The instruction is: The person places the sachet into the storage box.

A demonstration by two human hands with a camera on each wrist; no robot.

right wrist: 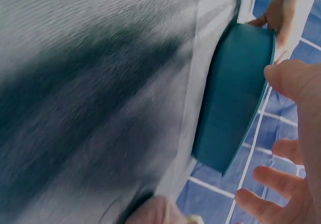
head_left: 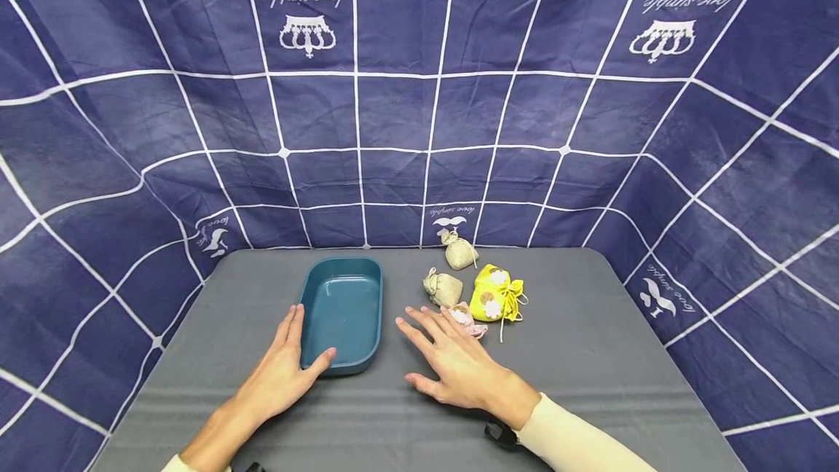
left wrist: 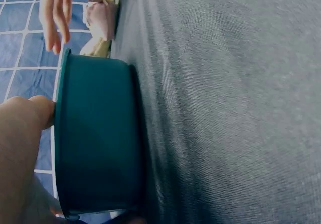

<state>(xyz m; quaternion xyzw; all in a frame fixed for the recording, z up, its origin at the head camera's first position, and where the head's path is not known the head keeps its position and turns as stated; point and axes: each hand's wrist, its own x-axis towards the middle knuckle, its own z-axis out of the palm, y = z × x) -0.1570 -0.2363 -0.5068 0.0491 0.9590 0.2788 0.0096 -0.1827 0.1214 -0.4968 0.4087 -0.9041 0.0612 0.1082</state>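
Pouch just beyond right hand fingertips

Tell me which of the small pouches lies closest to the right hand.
The pink pouch, right at the fingertips of the right hand. The two beige pouches and the yellow pouch lie farther back.

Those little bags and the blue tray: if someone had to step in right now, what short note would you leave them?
Left hand: open, resting on the table, thumb against the near corner of the blue tray.
Right hand: open, fingers spread, holding nothing, just short of the pink bag.
Yellow bag and two beige bags lie on the grey table to the right of the tray.
Done: nothing in the tray.
Left: all four bags lie outside it.
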